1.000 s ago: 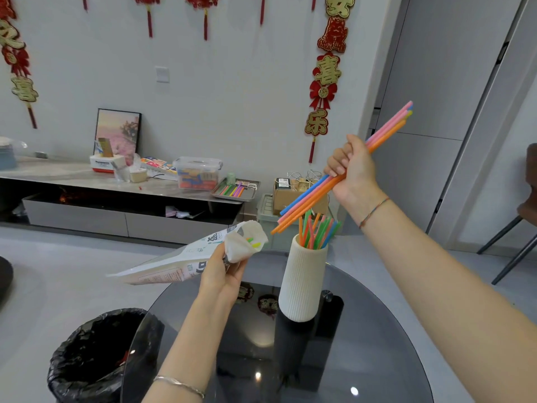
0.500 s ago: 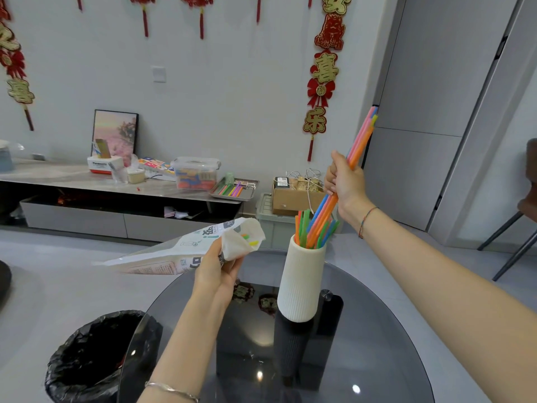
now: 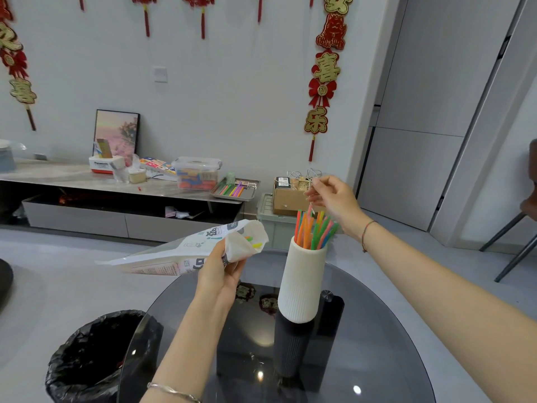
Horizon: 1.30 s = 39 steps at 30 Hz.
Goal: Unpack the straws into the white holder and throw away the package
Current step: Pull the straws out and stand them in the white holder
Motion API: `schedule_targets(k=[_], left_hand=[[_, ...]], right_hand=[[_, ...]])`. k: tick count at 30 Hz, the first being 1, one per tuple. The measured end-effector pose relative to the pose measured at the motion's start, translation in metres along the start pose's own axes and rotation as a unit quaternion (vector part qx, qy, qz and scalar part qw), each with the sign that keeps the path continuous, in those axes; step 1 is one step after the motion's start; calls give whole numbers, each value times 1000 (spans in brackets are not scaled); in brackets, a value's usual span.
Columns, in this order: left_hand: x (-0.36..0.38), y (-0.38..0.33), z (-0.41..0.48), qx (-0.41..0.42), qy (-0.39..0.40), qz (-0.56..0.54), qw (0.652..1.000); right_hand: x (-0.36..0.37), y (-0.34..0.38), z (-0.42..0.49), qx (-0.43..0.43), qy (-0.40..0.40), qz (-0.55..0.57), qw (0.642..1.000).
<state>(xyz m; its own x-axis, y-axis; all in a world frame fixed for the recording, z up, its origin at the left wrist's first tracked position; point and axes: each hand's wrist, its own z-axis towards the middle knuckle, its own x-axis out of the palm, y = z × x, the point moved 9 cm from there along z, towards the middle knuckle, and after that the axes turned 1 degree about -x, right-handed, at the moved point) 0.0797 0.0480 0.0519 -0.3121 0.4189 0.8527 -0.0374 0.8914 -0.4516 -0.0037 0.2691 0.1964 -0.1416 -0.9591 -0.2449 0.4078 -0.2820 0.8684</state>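
Note:
The white ribbed holder (image 3: 302,282) stands upright on the dark glass table (image 3: 363,353). Several coloured straws (image 3: 315,231) stick out of its top. My right hand (image 3: 334,199) hovers just above the straw tips, fingers spread, holding nothing. My left hand (image 3: 222,271) grips the white straw package (image 3: 186,251) near its open mouth, left of the holder. The package lies almost level, and a few straw ends (image 3: 252,241) show inside the mouth.
A bin with a black bag (image 3: 96,359) stands on the floor at the table's left edge. A low cabinet (image 3: 116,187) along the wall carries boxes and a tray. A cardboard box (image 3: 289,196) sits behind the holder. A chair (image 3: 523,216) is at right.
My right hand swung the bunch of straws upright, lowered it into the holder and let go. It now hangs open above them. The left hand and package barely moved.

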Motion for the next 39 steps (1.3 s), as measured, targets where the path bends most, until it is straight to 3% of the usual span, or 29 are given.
schedule_targets(k=[6, 11, 14, 16, 17, 19, 22, 24, 26, 31, 33, 35, 36, 39], left_hand=[[1, 0, -1, 1, 3, 21, 1000], [4, -5, -4, 22, 4, 69, 997], [2, -17, -8, 72, -15, 86, 994], [2, -27, -12, 120, -25, 134, 983], [3, -33, -14, 146, -31, 158, 976], [7, -43, -20, 203, -32, 210, 956], [23, -50, -29, 274, 17, 299, 914], [32, -46, -32, 288, 48, 350, 890], [34, -42, -32, 293, 55, 383, 875], [33, -43, -33, 301, 48, 374, 876], [28, -46, -32, 301, 26, 344, 889], [18, -45, -28, 271, -10, 284, 919], [13, -43, -24, 245, -26, 248, 937], [-1, -38, -16, 179, -64, 162, 968]], right_hand=[[14, 20, -21, -63, 32, -125, 990], [32, 46, -65, -130, -36, 4, 991], [53, 30, -87, -71, -81, 116, 987], [75, -1, -97, 58, -92, 203, 973], [88, -19, -103, 143, -91, 268, 948], [119, -46, -119, 288, -77, 411, 862], [148, -60, -135, 378, -63, 552, 740], [156, -58, -139, 383, -55, 588, 710], [159, -56, -141, 376, -45, 600, 704], [148, -63, -137, 342, -62, 558, 753], [133, -69, -132, 316, -80, 455, 828], [113, -64, -122, 243, -77, 262, 931], [105, -57, -116, 198, -69, 182, 961], [93, -42, -107, 122, -42, 100, 987]])
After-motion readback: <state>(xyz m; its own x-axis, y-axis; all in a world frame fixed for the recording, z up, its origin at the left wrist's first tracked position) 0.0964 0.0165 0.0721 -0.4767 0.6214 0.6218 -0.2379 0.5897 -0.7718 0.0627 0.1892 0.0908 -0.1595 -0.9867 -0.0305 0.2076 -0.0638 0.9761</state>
